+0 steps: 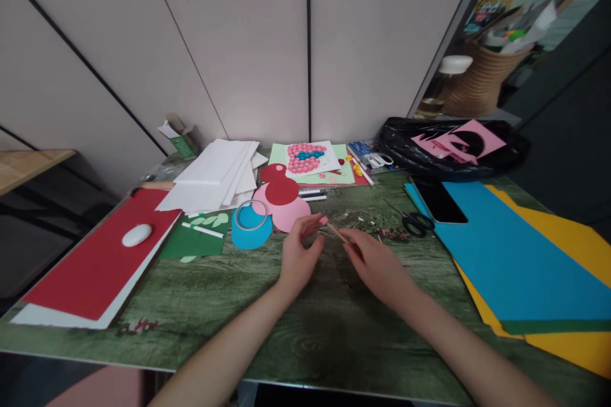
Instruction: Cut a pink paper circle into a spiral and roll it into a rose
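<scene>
My right hand [375, 262] grips a thin light-brown stick [338, 233], fingers closed round its near end. A small pink piece [324, 220] is at the stick's far tip, by the fingertips of my left hand [300, 253]. The left thumb stands apart from the fingers. Whether the pink piece is fixed to the stick, I cannot tell. Behind the hands lie pink and red paper circles [282, 191] and a blue paper circle [251, 238] with a roll of tape [251, 215] on it. Farther back, pink and blue paper balls [305, 158] cover part of a white sheet.
Black scissors [416, 222] and a phone [438, 199] lie to the right, beside blue paper [520, 254]. Left are red paper [102, 254] with a white oval object [137, 235], green paper [191, 241] and white sheets [214, 165]. A black bag [396, 140] sits back right.
</scene>
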`<state>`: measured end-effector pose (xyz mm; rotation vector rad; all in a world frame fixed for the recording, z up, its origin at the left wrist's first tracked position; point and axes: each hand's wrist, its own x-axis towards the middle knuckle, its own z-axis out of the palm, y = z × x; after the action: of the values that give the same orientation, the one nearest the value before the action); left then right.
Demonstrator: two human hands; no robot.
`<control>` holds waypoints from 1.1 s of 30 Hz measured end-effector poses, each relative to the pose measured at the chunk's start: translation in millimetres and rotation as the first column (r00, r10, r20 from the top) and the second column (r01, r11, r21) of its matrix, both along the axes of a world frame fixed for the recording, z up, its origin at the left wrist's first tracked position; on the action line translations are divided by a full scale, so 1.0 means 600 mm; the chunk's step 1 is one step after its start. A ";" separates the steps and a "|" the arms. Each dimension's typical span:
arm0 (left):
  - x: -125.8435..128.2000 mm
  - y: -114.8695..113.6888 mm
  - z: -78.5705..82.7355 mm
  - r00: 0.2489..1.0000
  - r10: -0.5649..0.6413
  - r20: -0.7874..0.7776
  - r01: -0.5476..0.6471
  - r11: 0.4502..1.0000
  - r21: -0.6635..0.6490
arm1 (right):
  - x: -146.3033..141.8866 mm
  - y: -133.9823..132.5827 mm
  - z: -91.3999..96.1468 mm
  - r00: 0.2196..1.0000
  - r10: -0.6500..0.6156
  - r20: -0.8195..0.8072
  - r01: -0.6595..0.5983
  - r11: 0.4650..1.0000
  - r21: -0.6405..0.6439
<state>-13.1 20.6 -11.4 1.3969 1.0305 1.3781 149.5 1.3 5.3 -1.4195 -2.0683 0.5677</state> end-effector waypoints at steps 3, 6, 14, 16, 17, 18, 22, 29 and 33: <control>0.000 0.002 -0.004 1.000 0.009 0.020 -0.009 1.000 -0.005 | -0.002 -0.003 -0.007 0.997 -0.005 0.081 0.004 1.000 0.014; 0.000 0.003 -0.007 0.999 0.013 0.038 -0.013 1.000 -0.017 | -0.002 -0.005 -0.010 0.993 -0.011 0.119 0.008 1.000 0.024; 0.002 0.002 -0.009 0.998 0.059 0.033 -0.058 0.998 -0.035 | -0.004 -0.008 0.001 0.999 0.032 -0.027 -0.033 0.999 -0.041; 0.001 0.003 -0.010 0.997 0.071 0.029 -0.070 0.997 -0.036 | -0.005 -0.009 0.007 0.998 0.032 -0.060 -0.036 0.996 -0.083; 0.001 0.003 -0.010 0.997 0.074 0.025 -0.073 0.997 -0.035 | -0.006 -0.009 0.010 0.997 0.027 -0.074 -0.035 0.994 -0.107; 0.001 0.003 -0.010 0.997 0.077 0.023 -0.076 0.997 -0.034 | -0.006 -0.010 0.012 0.996 0.018 -0.090 -0.030 0.991 -0.132; 0.002 0.003 -0.010 0.995 0.090 0.032 -0.089 0.995 -0.038 | -0.006 -0.010 0.017 0.985 -0.014 -0.175 -0.027 0.972 -0.234; 0.003 0.002 -0.008 0.994 0.106 0.016 -0.106 0.994 -0.035 | -0.005 -0.012 0.014 0.948 -0.044 -0.316 -0.073 0.934 -0.349; 0.003 0.001 -0.009 0.994 0.108 -0.013 -0.108 0.994 -0.018 | -0.006 -0.013 0.012 0.924 -0.057 -0.378 -0.107 0.911 -0.399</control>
<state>-11.2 21.4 -16.5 1.3543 1.1387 1.4362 146.1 -6.2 12.6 -1.3648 -1.7134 1.2503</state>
